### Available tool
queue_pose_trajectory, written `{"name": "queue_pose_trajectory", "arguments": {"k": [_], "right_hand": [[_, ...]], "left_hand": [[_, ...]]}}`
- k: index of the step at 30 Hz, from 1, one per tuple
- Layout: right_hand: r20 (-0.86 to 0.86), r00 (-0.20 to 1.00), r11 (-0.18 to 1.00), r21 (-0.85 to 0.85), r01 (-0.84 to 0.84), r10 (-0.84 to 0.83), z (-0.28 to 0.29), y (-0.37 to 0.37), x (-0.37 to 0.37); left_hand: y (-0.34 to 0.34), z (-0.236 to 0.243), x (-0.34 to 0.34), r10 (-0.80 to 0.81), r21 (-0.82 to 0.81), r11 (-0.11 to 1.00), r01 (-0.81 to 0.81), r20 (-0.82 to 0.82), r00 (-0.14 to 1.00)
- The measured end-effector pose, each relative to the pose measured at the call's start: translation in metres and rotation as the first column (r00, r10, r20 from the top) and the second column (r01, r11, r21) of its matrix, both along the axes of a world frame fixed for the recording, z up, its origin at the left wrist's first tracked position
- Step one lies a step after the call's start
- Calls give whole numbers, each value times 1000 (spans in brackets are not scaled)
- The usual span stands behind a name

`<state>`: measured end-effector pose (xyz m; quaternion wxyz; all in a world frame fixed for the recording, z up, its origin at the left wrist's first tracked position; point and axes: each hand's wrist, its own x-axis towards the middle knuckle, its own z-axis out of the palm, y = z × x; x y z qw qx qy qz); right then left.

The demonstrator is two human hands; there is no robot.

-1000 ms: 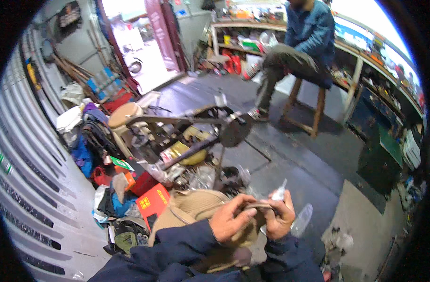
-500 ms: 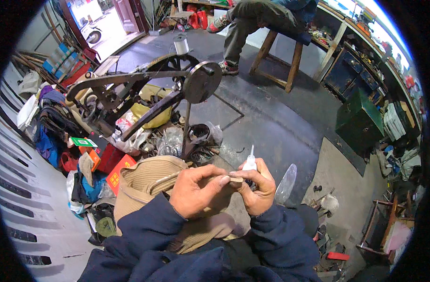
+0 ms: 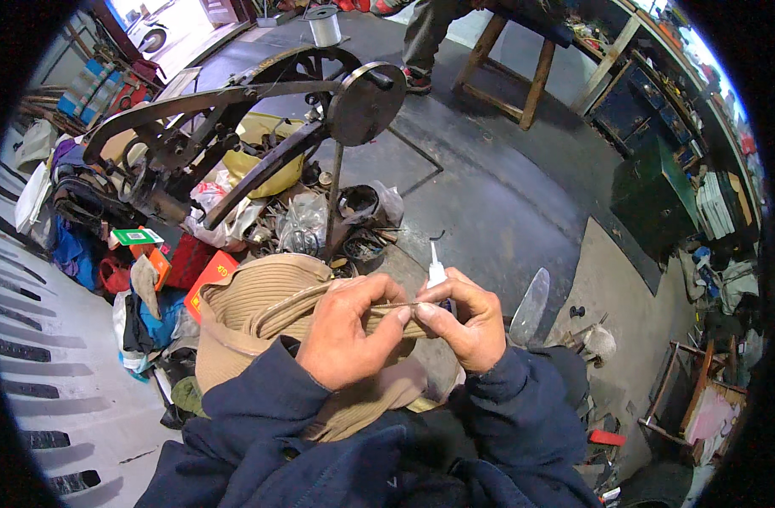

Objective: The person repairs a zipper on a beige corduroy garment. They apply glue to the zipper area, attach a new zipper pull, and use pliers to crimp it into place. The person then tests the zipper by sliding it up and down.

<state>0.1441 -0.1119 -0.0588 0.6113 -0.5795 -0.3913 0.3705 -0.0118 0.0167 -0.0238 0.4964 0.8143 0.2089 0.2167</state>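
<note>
At the left of the floor, a dark cast-metal machine (image 3: 163, 107) is standing on thin legs, its flat round wheel (image 3: 366, 106) facing the wearer. A glossy red box (image 3: 211, 278) is leaning in the clutter below it. Right of this box, the tan ribbed bag (image 3: 260, 292) is lying across the wearer's lap; its soft, corded fabric is folding into rounded ridges. The left hand (image 3: 354, 326) is closing thumb against forefinger on a thin brown edge strip (image 3: 394, 305), which appears to be belonging to the bag. The step in hand appears to be pressing or aligning this strip, which is spanning the gap between both sets of fingertips. A white nozzle bottle (image 3: 436, 273) is pointing upward behind the right fingers, its smooth plastic cone tapering to a narrow tip. The right hand (image 3: 470, 326) is pinching the strip's other end and seems to be retaining the bottle, though the fingers are hiding that grip. The next move is probably calling for a steady pinch, with the nozzle being kept clear of the fabric. Farther right, a clear, rounded plastic piece (image 3: 531, 306) is standing tilted beside the right hand.
</note>
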Motion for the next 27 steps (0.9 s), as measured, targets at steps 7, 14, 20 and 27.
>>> {"name": "queue_pose_trajectory", "arguments": {"k": [7,14,20,27], "right_hand": [[66,997,998,43,47,-50,-3,1,-1],[226,964,988,84,127,-143,-4,1,-3],[197,973,992,73,107,-119,-3,-2,-5],[19,995,994,-22,103,-103,6,-14,0]], "left_hand": [[0,-1,4,-25,-98,995,19,-56,998],[-1,2,8,55,271,961,-52,-1,999],[-3,0,8,62,178,981,-75,73,995],[-2,-4,5,21,-354,935,-16,8,1000]]}}
